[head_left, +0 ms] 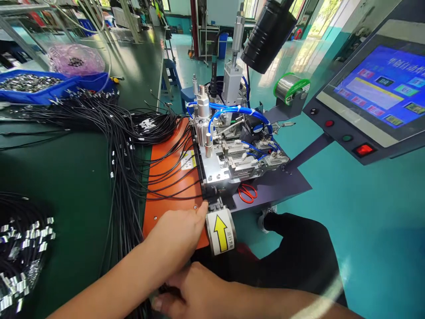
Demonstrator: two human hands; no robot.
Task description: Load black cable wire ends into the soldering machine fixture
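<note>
My left hand [181, 226] reaches to the front corner of a metal machine [229, 164], its extended fingertip at the feed slot beside a round housing with a yellow arrow [221, 232]. The other fingers are curled and turned away, so what they hold is hidden. Below it my right hand [191, 288] crosses under the left wrist. Its fingers are bent closed next to a bundle of black cables [128, 212]; what lies in them cannot be made out. Several cables run over the orange plate [172, 177] into the machine's left edge.
At left, a green table [76, 186] carries more cables with metal ends [26, 252] and a blue tray of small metal parts [29, 84]. Red-handled scissors [247, 193] lie by the machine. A solder spool [288, 88] and touchscreen panel [381, 93] stand at right.
</note>
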